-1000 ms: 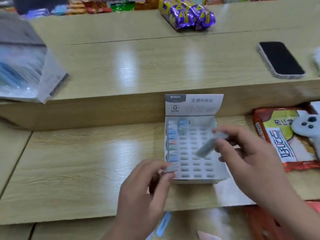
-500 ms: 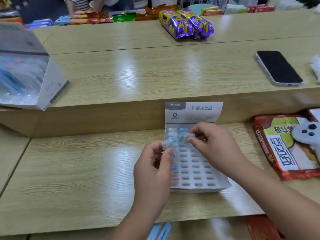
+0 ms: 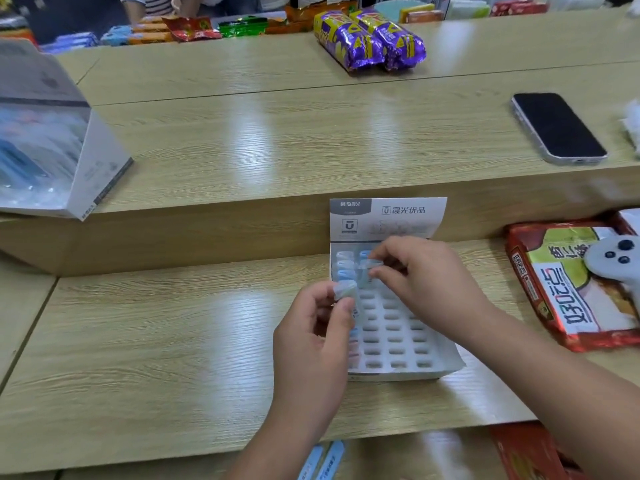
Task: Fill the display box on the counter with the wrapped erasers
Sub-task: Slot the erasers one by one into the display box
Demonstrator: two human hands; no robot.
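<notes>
A white display box point(image 3: 398, 341) with rows of slots lies on the lower wooden counter, its printed lid standing up at the back. Several wrapped erasers point(image 3: 344, 266) fill the left column. My left hand point(image 3: 311, 337) pinches one wrapped eraser point(image 3: 344, 289) above the box's left edge. My right hand point(image 3: 420, 275) pinches another wrapped eraser point(image 3: 369, 266) at the top of the second column; I cannot tell whether it touches the slot.
A phone point(image 3: 557, 128) lies on the upper counter at right, purple snack packs point(image 3: 369, 39) further back. A grey-white box point(image 3: 52, 140) overhangs the upper counter at left. A red snack bag point(image 3: 571, 285) and a white controller point(image 3: 616, 261) lie right of the display box.
Both hands moved from the box's near end up to its far left corner, each still pinching an eraser. The right hand's eraser came down to the second column's top.
</notes>
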